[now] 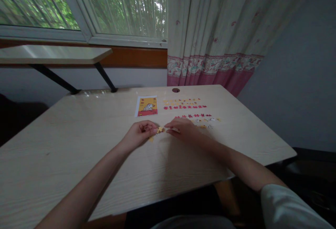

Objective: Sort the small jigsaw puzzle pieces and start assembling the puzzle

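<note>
Between the thumb and fingers of my left hand is a small yellow puzzle piece, held just above the table. My right hand reaches in from the other side with thumb and forefinger apart, close to that piece; I see nothing between them. Below my left fingers another yellow piece lies on the table. Beyond my hands, rows of puzzle pieces are laid out: a yellow row, a red row and a shorter red row. White and yellow pieces lie partly behind my right hand.
A picture card with a white animal on yellow and red lies behind my left hand. Near the back edge of the wooden table is a round cable hole. A raised shelf on black legs stands at the back left; a curtain hangs behind.
</note>
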`<state>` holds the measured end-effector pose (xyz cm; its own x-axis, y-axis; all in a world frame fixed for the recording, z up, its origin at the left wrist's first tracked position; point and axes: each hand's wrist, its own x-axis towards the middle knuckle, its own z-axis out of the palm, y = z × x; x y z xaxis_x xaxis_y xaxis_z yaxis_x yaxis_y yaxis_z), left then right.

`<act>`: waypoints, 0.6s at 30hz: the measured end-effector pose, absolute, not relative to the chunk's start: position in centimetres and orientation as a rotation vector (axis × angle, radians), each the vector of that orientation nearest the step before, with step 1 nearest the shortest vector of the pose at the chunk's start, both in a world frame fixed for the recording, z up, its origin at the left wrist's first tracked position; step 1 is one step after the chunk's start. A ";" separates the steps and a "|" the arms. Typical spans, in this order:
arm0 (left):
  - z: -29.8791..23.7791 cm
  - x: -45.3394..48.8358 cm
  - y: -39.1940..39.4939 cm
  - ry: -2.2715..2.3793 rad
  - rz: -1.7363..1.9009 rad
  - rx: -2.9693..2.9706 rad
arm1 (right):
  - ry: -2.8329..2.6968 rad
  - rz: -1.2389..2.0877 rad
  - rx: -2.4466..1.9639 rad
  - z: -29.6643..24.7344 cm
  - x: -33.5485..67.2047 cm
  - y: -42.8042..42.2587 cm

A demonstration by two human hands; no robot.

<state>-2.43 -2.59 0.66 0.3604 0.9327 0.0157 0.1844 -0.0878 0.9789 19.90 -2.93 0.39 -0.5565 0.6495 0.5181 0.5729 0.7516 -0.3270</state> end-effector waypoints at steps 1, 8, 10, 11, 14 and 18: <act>0.7 -2.3 -2.7 1.030 0.861 1.548 | -2.317 0.142 -0.891 0.3 19.7 -3.2; 0.6 -1.6 -3.2 0.977 0.811 1.578 | -2.340 0.026 -0.825 -0.2 19.7 -3.4; 0.6 -1.5 -3.3 0.971 0.813 1.581 | -2.349 -0.001 -0.812 -0.2 19.7 -3.4; 0.6 -1.5 -3.3 0.973 0.812 1.589 | -2.357 -0.013 -0.800 -0.1 19.7 -3.3; 0.5 -1.8 -3.2 1.024 0.830 1.628 | -2.330 -0.065 -0.810 0.4 20.4 -2.8; 0.7 -3.3 -2.6 1.219 0.871 1.779 | -2.107 -0.141 -0.954 1.0 22.7 -1.2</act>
<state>-3.25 -2.65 0.66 0.3010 0.9483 0.1012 0.4031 -0.2226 0.8876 22.67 -1.20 1.00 -0.3941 0.5837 0.7099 0.6731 0.7093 -0.2095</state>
